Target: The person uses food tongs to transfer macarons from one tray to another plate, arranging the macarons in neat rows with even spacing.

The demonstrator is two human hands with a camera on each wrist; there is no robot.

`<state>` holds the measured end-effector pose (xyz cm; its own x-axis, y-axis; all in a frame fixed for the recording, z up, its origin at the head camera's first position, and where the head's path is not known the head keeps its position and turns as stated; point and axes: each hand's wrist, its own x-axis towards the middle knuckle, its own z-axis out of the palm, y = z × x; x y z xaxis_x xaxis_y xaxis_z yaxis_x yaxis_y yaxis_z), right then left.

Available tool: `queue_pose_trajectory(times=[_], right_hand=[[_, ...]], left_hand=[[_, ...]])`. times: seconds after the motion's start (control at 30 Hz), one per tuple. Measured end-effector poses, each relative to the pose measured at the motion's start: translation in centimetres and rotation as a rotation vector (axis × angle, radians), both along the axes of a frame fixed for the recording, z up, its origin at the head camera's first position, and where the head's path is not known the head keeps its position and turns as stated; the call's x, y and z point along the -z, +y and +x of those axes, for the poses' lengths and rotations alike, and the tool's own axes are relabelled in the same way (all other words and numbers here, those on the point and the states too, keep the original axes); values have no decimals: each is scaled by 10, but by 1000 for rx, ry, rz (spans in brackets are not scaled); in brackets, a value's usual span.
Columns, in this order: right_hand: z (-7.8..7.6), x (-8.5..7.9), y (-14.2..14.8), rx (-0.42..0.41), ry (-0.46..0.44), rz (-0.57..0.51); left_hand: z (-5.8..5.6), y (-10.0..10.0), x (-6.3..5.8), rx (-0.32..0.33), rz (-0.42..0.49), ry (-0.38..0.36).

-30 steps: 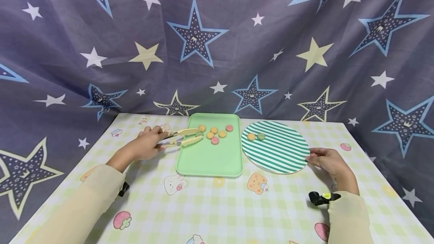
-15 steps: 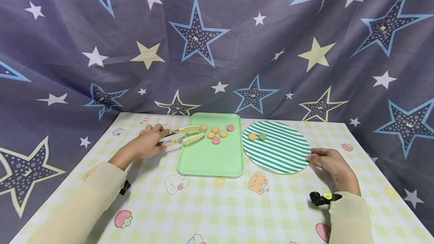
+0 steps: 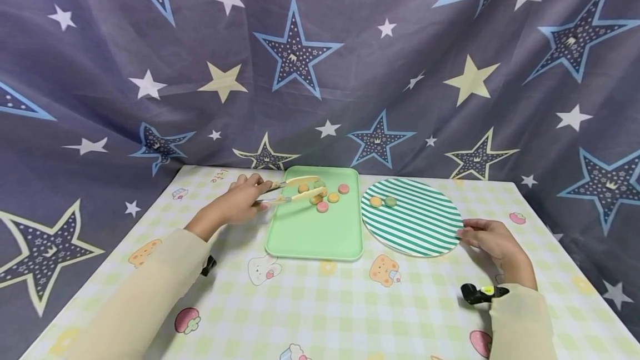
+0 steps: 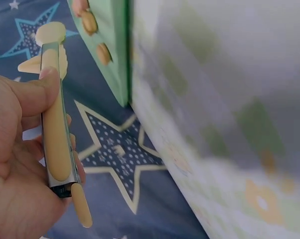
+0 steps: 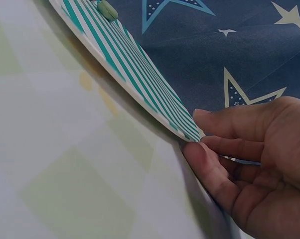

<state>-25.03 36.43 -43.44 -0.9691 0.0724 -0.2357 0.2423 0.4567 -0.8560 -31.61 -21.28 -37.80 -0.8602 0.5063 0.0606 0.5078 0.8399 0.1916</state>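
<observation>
The left hand [image 3: 240,201], left of the green tray [image 3: 312,238], grips the tongs [image 3: 308,195] with curled fingers. The tong tips stand apart over the tray, a green macaron [image 3: 319,184] between them; clamping contact cannot be determined. The striped plate [image 3: 415,226] lies right of the tray. The right hand [image 3: 492,238] pinches its far-right edge.

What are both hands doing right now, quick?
Left hand: closed, holding the tongs.
Right hand: closed, pinching the striped plate at its edge.
</observation>
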Motion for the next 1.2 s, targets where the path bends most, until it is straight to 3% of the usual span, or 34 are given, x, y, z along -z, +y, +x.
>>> queue_pose_trajectory(times=[0.33,0.57,1.2], right_hand=[[0,1,1,-1,2,-10],[0,0,2,-7,17,5],[0,3,3,2,53,42]], left_hand=[[-12,46,-2,67,18,33],[-16,74,-8,94,30,-8],[-28,119,-2,164,63,-52]])
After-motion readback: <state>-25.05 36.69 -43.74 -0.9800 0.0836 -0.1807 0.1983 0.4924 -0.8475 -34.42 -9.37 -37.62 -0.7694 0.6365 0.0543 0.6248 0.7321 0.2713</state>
